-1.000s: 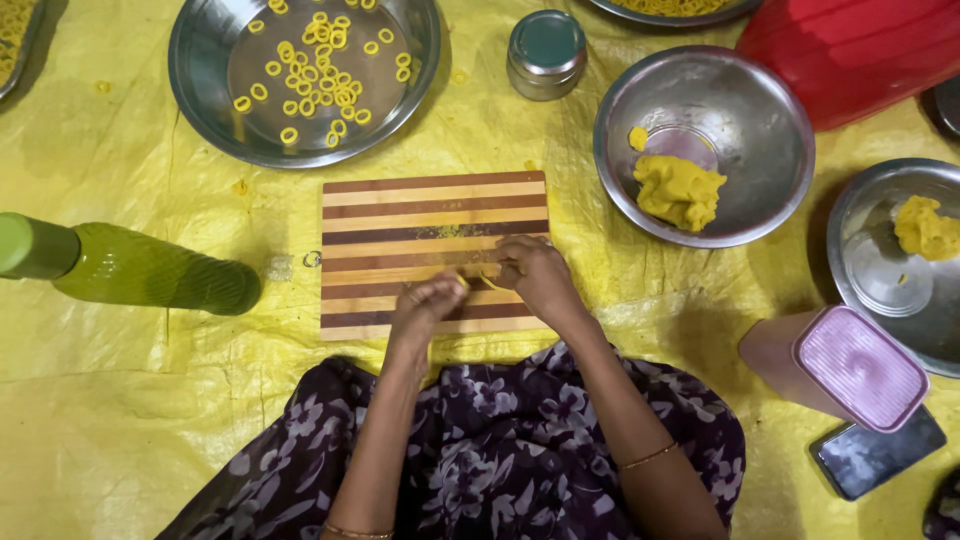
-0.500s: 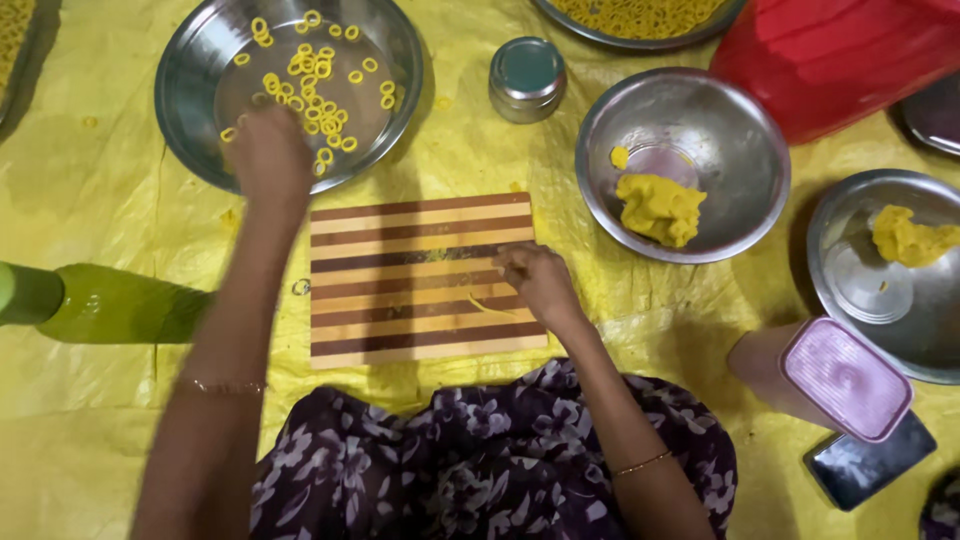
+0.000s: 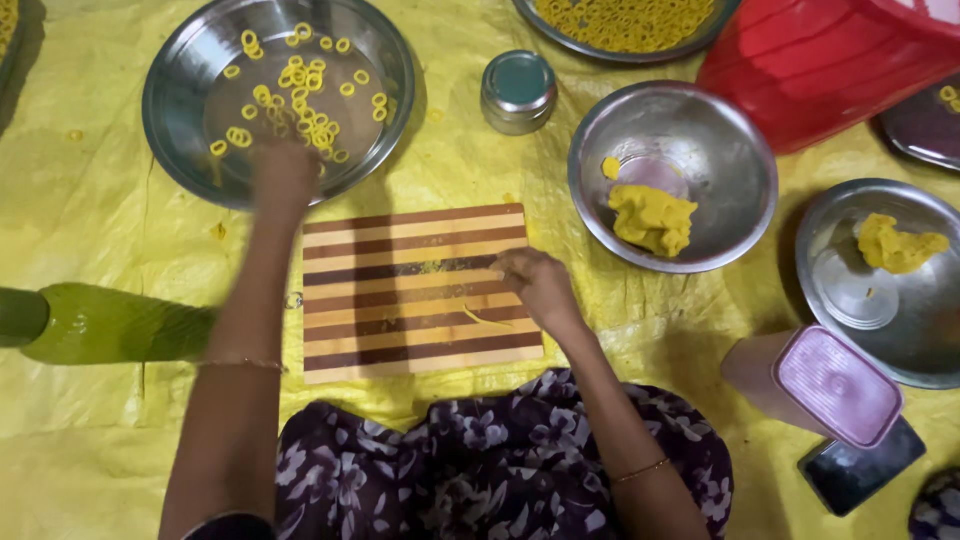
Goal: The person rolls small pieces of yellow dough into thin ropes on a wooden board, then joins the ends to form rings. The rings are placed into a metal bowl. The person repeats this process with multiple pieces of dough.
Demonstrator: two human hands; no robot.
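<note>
A: Dough strip (image 3: 487,318), thin and yellow, lay on the striped wooden cutting board (image 3: 420,292), just below the person's right hand (image 3: 532,283). Its long axis ran roughly left to right, tilted a little downward toward the right.

B: What was the right hand doing?

A: It rested on the board's right part, fingers curled down to the wood near some yellow crumbs; whether it pinched anything could not be told.

B: And the left hand (image 3: 285,175)?

A: It reached over the near rim of a large steel plate (image 3: 170,130) scattered with small dough rings (image 3: 290,85). It was blurred, so its grip could not be told.

B: How much room was around the board?

A: Bare yellow sheet (image 3: 90,230) lay beyond its far edge. A green bottle (image 3: 110,325) lay on its side to the left, near the left forearm. A steel bowl (image 3: 735,190) holding a dough lump (image 3: 652,217) sat close to the board's far right corner. The near edge met the person's floral-clad lap (image 3: 480,460).
</note>
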